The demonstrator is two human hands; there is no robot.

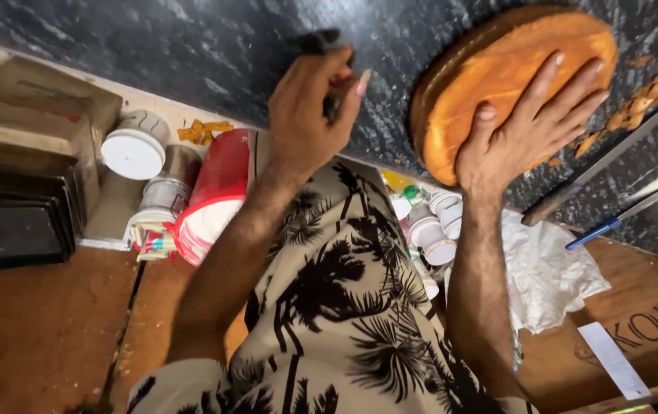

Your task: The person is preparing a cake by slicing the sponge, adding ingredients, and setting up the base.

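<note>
The right hand (532, 126) lies flat on a round golden-brown sponge cake (509, 84), fingers spread across its top and thumb against its near edge; this grip is wide and pressing rather than closed around anything. The cake sits on the dark speckled bench (191, 46), far right in the view, with its paler sliced face turned up under the palm. The left hand (310, 115) is closed in a narrow grip on a small black handle (321, 42); what the handle belongs to cannot be told, since most of it is hidden by the fingers. That hand is to the left of the cake and well apart from it.

Cake crumbs and trimmed strips (651, 92) lie on the bench just right of the cake. A long knife (613, 157) lies slanted near them, and a blue-handled tool (613, 222) lies beside it.

Below the bench edge, on the left, stand a white-lidded tub (136, 146), a metal tin (166, 188) and a red container (218, 195) tipped on its side. A cluster of small white cups (432, 222) sits between the 2 forearms, with a crumpled white plastic bag (547, 268) to its right. The person wears a beige shirt (344, 322) printed with black palm trees.
</note>
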